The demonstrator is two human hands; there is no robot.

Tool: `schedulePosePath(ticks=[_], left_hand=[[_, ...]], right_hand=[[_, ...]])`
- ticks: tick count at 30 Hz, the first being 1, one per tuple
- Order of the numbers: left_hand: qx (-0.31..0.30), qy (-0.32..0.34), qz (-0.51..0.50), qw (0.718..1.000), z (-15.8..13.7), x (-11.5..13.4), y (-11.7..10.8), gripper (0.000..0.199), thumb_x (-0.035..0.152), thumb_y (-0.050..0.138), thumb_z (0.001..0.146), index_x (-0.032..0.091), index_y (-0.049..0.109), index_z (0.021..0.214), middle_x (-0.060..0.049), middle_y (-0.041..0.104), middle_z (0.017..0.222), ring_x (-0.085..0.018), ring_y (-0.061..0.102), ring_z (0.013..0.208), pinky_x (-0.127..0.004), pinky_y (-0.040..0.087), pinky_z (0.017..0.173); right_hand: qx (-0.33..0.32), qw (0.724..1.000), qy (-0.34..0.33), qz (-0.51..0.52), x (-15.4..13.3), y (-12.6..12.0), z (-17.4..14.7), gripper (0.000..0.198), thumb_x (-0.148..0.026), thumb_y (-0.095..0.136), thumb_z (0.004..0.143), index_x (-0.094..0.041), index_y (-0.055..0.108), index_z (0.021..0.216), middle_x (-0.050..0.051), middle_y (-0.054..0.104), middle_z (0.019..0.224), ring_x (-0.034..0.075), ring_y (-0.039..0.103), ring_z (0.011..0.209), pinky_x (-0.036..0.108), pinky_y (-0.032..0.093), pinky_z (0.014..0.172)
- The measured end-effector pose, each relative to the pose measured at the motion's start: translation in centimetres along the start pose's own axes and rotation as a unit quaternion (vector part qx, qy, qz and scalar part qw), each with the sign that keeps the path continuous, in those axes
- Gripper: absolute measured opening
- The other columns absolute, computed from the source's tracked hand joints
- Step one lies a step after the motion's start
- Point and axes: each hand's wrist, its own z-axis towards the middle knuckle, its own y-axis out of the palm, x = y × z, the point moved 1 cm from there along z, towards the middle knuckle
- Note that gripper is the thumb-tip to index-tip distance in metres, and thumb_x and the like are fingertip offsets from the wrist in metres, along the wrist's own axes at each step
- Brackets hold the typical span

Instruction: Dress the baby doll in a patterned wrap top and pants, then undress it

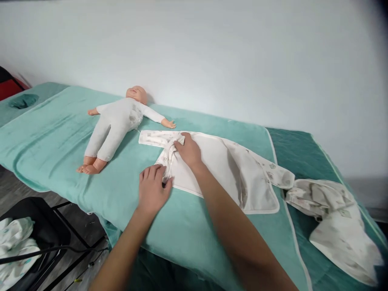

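A white baby shirt (214,161) with a small print lies spread open on the green cover, its pale inside facing up and both sleeves stretched out sideways. My right hand (189,150) pinches gathered cloth near the shirt's left shoulder. Below it, my left hand (153,189) has thumb and fingers closed about the shirt's left side edge, where the fabric is bunched. To the left, a baby doll (117,121) in a white bodysuit lies on its back, arms out, one hand close above the shirt's left sleeve.
A crumpled printed baby garment (336,222) lies at the right, touching the shirt's right sleeve. The green-covered bed (60,133) runs along a white wall (212,60). At lower left, a black chair (45,218) holds printed cloths (15,250); a dark cable crosses there.
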Motion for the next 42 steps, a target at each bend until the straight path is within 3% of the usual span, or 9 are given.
schedulePosePath(ticks=[7, 14, 20, 25, 30, 33, 37, 39, 42], left_hand=[[0.001, 0.001, 0.006, 1.000, -0.1, 0.3, 0.0, 0.029, 0.021, 0.058, 0.089, 0.022, 0.062, 0.118, -0.013, 0.067, 0.115, -0.031, 0.059, 0.106, -0.047, 0.043, 0.089], [0.009, 0.013, 0.018, 1.000, -0.2, 0.5, -0.1, 0.010, 0.020, 0.055, 0.093, 0.023, 0.064, 0.096, -0.010, 0.070, 0.098, -0.028, 0.059, 0.094, -0.045, 0.042, 0.082], [0.032, -0.019, -0.042, 0.998, -0.2, 0.0, -0.1, 0.013, 0.021, 0.047, 0.098, 0.021, 0.060, 0.100, -0.009, 0.069, 0.097, -0.025, 0.061, 0.091, -0.042, 0.044, 0.081], [0.109, -0.174, -0.172, 0.964, 0.9, -1.3, 0.5, 0.016, 0.032, 0.046, 0.100, 0.023, 0.059, 0.099, -0.005, 0.067, 0.090, -0.020, 0.063, 0.081, -0.035, 0.049, 0.073], [0.192, -0.267, -0.225, 0.917, 1.8, -2.1, 0.5, 0.016, 0.030, 0.047, 0.099, 0.023, 0.053, 0.111, -0.006, 0.064, 0.104, -0.015, 0.061, 0.082, -0.029, 0.051, 0.071], [0.215, -0.228, -0.188, 0.931, 1.7, -1.9, 0.3, 0.022, 0.020, 0.049, 0.094, 0.022, 0.051, 0.116, -0.010, 0.057, 0.118, -0.018, 0.060, 0.098, -0.030, 0.051, 0.074], [0.226, -0.137, -0.119, 0.957, 1.3, -1.5, 0.3, 0.023, 0.014, 0.050, 0.092, 0.020, 0.053, 0.114, -0.012, 0.057, 0.116, -0.024, 0.054, 0.115, -0.037, 0.049, 0.086], [0.181, -0.083, -0.105, 0.974, 1.3, -1.1, 0.5, 0.020, 0.014, 0.048, 0.093, 0.020, 0.055, 0.111, -0.011, 0.062, 0.109, -0.024, 0.057, 0.107, -0.040, 0.048, 0.088], [0.076, -0.023, -0.063, 0.995, 1.6, -0.5, 0.7, 0.017, 0.017, 0.048, 0.095, 0.021, 0.059, 0.107, -0.010, 0.068, 0.104, -0.026, 0.061, 0.099, -0.042, 0.046, 0.086]], right_hand=[[0.053, 0.992, 0.028, 0.109, 2.2, -2.5, 0.4, 0.032, -0.031, 0.056, 0.078, -0.024, 0.062, 0.108, -0.004, 0.057, 0.074, 0.017, 0.052, 0.066, 0.029, 0.042, 0.067], [0.058, 0.989, 0.031, 0.129, 2.5, -2.5, 0.4, 0.032, -0.031, 0.057, 0.076, -0.023, 0.063, 0.106, -0.004, 0.055, 0.074, 0.015, 0.051, 0.065, 0.028, 0.043, 0.065], [0.027, 0.981, 0.055, 0.182, 2.9, -2.5, 0.4, 0.031, -0.034, 0.059, 0.076, -0.025, 0.063, 0.105, -0.005, 0.053, 0.073, 0.015, 0.056, 0.063, 0.030, 0.051, 0.063], [-0.037, 0.937, 0.010, 0.348, 1.9, -1.6, 0.3, 0.046, -0.047, 0.062, 0.081, -0.024, 0.057, 0.121, 0.004, 0.067, 0.107, 0.021, 0.067, 0.100, 0.037, 0.058, 0.085], [-0.127, 0.925, -0.095, 0.345, 1.5, 0.0, 0.2, 0.068, -0.047, 0.064, 0.081, -0.027, 0.044, 0.143, 0.010, 0.053, 0.149, 0.024, 0.050, 0.138, 0.044, 0.046, 0.111], [-0.144, 0.935, -0.123, 0.298, 1.6, 0.7, 0.1, 0.072, -0.042, 0.063, 0.082, -0.024, 0.040, 0.148, 0.011, 0.048, 0.153, 0.024, 0.046, 0.141, 0.043, 0.045, 0.111], [-0.099, 0.947, -0.121, 0.281, 1.9, 0.9, 0.3, 0.062, -0.032, 0.061, 0.079, -0.020, 0.049, 0.139, 0.013, 0.064, 0.129, 0.024, 0.065, 0.115, 0.046, 0.050, 0.103], [-0.104, 0.939, -0.124, 0.302, 1.9, 0.9, 0.4, 0.060, -0.032, 0.059, 0.080, -0.020, 0.050, 0.137, 0.011, 0.068, 0.118, 0.022, 0.069, 0.103, 0.046, 0.052, 0.100], [-0.122, 0.929, -0.141, 0.318, 1.6, 0.8, 0.4, 0.062, -0.033, 0.059, 0.080, -0.023, 0.048, 0.140, 0.012, 0.064, 0.133, 0.023, 0.063, 0.120, 0.044, 0.051, 0.103]])
